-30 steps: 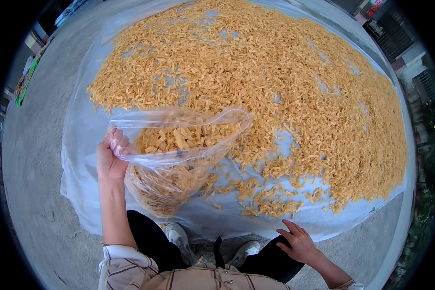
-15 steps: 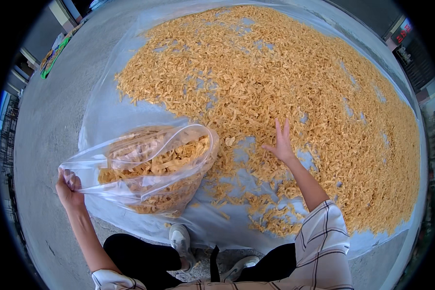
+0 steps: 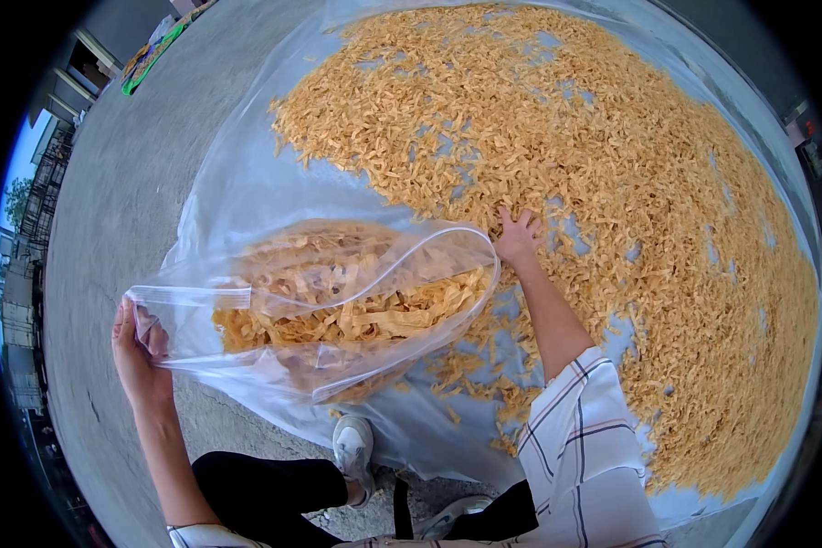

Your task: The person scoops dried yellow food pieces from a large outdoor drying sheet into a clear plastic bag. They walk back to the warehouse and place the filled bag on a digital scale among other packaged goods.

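A large clear plastic zip bag lies on its side, partly filled with dry yellow-brown strips. Its mouth gapes toward the right. My left hand grips the bag's left corner, fingers wrapped over the plastic. Just past the bag's right rim, my right hand rests with spread fingers on the wide layer of the same strips; its fingertips reach into them and no strips show in its grasp.
Under the strips, a translucent plastic sheet covers grey concrete ground. My shoe stands at the sheet's near edge. Far left lies a green-edged colourful bundle beside a wall.
My right hand has moved a little left and down onto the strips beside the bag. The bag's mouth is stretched wider to the right. The whole view has shifted slightly.
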`<state>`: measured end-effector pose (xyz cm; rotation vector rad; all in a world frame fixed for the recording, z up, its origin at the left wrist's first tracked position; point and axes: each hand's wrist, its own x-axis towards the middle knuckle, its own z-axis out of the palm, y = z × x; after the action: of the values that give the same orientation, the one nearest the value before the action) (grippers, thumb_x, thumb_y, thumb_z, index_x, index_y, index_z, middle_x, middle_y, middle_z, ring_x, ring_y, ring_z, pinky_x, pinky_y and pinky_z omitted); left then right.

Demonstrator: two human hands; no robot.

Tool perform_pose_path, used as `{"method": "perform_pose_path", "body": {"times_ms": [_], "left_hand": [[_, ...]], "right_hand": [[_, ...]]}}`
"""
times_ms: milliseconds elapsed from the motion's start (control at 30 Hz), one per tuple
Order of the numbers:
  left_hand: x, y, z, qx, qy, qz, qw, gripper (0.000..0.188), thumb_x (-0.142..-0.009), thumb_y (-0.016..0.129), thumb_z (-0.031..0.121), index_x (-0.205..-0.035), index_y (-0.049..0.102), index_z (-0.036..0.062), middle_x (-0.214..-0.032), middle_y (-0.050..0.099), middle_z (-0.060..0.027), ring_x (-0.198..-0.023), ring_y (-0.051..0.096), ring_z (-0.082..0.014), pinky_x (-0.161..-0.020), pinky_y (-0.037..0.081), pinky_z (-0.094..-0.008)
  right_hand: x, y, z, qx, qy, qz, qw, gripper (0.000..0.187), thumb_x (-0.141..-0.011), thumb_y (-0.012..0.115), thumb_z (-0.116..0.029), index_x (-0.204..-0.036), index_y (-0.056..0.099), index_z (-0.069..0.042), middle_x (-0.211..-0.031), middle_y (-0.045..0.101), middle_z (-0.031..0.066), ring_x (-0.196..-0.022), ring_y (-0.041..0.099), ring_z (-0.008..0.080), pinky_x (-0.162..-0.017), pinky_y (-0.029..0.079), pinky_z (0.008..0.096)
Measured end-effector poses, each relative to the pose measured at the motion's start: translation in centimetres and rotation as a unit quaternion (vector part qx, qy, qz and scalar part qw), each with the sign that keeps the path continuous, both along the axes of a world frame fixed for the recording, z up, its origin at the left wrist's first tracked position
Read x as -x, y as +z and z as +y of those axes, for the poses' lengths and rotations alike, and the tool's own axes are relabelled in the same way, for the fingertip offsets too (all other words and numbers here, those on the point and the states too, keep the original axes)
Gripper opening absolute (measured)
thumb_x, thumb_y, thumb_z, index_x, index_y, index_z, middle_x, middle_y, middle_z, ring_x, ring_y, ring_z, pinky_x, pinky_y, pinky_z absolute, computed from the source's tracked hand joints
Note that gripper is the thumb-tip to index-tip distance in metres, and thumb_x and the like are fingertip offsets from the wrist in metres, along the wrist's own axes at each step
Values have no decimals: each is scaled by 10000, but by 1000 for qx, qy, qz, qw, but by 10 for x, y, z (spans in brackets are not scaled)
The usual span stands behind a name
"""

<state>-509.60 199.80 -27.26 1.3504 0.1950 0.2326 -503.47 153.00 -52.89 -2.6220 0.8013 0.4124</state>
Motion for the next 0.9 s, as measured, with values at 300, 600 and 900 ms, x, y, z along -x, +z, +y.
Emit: {"method": "perform_pose_path", "body": {"times_ms": [300, 600, 900], "left_hand": [[1, 10, -54, 19, -78, -19, 997, 148, -931, 437, 156, -845, 511, 61, -530, 362, 32, -427, 307, -36, -381, 244, -180], [20, 16, -119, 61, -154, 98, 981, 141, -895, 499, 202, -799, 454, 109, -514, 374, 27, -393, 296, -54, -350, 207, -204], [23, -7, -196, 59, -318, 155, 933, 221, -918, 481, 248, -910, 580, 50, -507, 379, 64, -394, 269, -25, -368, 203, -187]], "right_hand": [[47, -54, -33, -158, -111, -306, 932, 327, -606, 757, -123, -900, 621, -81, -957, 581, 128, -834, 561, 225, -707, 455, 360], [127, 76, -32, -479, -237, -521, 666, 281, -705, 666, 29, -971, 592, -25, -855, 638, 66, -744, 597, 115, -653, 486, 246], [134, 211, 76, -320, 371, -357, 795, 373, -541, 720, -55, -909, 656, -43, -1000, 623, 118, -975, 571, 267, -877, 421, 363]]}}
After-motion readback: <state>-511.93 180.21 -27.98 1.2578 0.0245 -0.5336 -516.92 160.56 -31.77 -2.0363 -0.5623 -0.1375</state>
